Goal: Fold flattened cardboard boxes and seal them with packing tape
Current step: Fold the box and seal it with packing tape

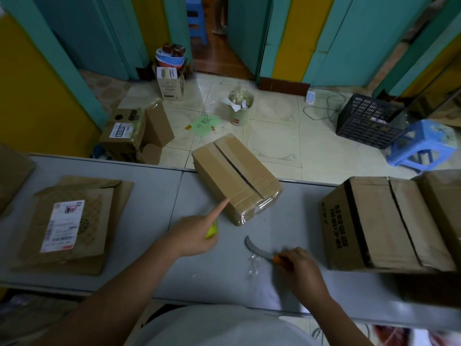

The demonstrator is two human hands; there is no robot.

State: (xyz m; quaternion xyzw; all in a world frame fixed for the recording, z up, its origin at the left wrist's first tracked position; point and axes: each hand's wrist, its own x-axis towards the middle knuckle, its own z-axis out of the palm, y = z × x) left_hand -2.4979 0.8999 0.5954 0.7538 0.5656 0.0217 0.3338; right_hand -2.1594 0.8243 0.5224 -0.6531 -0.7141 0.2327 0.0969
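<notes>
Left hand (pixel 197 234): index finger stretched straight, its tip touching the near left edge of the small box (pixel 237 178); remaining fingers curled round a yellow-green object (pixel 212 231) whose kind could not be told.
Right hand (pixel 300 267): fingers closed round the orange handle of a knife (pixel 257 249); the curved blade pointed away from the grip, towards the left hand, low over the table.
Small box: folded up, just beyond the left fingertip, at the table's far edge; clear tape wrapped its near end and a dark gap ran along the top seam.
Large box (pixel 381 221): stood right of the right hand, apart from it.
Flattened cardboard (pixel 74 221): stacked well left of the left hand, a shipping label uppermost.
Table (pixel 154 196): grey, beneath both hands.
</notes>
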